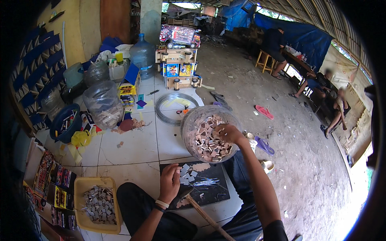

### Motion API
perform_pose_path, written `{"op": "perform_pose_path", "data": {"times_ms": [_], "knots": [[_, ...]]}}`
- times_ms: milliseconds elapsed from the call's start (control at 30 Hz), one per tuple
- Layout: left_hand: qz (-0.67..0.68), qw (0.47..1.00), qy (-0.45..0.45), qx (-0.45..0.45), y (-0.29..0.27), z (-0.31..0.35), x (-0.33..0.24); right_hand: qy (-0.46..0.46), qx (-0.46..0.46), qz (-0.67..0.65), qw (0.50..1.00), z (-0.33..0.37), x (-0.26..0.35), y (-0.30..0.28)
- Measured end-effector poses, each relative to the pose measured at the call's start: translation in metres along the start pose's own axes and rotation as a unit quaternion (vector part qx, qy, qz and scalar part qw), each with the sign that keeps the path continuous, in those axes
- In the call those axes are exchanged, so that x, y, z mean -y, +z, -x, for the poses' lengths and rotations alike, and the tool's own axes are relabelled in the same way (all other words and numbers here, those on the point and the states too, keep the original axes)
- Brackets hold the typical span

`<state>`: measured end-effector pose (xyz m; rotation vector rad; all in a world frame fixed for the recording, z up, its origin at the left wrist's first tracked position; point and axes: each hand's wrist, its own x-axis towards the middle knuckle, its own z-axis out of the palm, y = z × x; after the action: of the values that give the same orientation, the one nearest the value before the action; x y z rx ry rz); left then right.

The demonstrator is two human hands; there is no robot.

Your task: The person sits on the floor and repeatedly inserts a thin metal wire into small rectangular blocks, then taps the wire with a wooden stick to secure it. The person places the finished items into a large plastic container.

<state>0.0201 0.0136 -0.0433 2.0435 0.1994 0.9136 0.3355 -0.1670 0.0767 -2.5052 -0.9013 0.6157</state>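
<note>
My right hand (229, 133) reaches into a clear plastic tub (188, 140) of small square wooden pieces (210, 134). Its fingers are curled down at the top of the pile, and what they hold, if anything, is hidden. My left hand (169, 182) is half closed beside a dark board (217, 197), its fingertips drawn together; I cannot make out anything in them. On that board lie loose grey square pieces (187, 173), a bundle of thin pale sticks or wires (207, 182) and some wood dust. A hammer (205, 215) rests with its head on the board's near edge.
A yellow basin (116, 197) of grey pieces stands left. Beyond lie a wire coil (159, 108), stacked toy trucks (179, 54), a water jug (142, 56) and a clear bin (102, 104). Pink and purple sandals (264, 145) lie right. Several people sit farther off.
</note>
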Motion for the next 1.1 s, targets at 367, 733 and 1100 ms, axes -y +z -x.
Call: {"op": "perform_pose_path", "data": {"times_ms": [367, 733, 1100], "knots": [[0.045, 0.998, -0.031, 0.001, -0.004, 0.0, -0.004, 0.072, -0.015, -0.633, 0.77, 0.006, 0.015, 0.014], [0.03, 0.999, -0.026, 0.005, -0.003, 0.001, -0.002, 0.09, -0.107, 0.194, 0.971, -0.018, 0.033, 0.051], [0.02, 1.0, -0.009, -0.003, 0.0, 0.001, 0.001, 0.032, -0.059, 0.241, 0.968, -0.021, 0.028, 0.017]]}}
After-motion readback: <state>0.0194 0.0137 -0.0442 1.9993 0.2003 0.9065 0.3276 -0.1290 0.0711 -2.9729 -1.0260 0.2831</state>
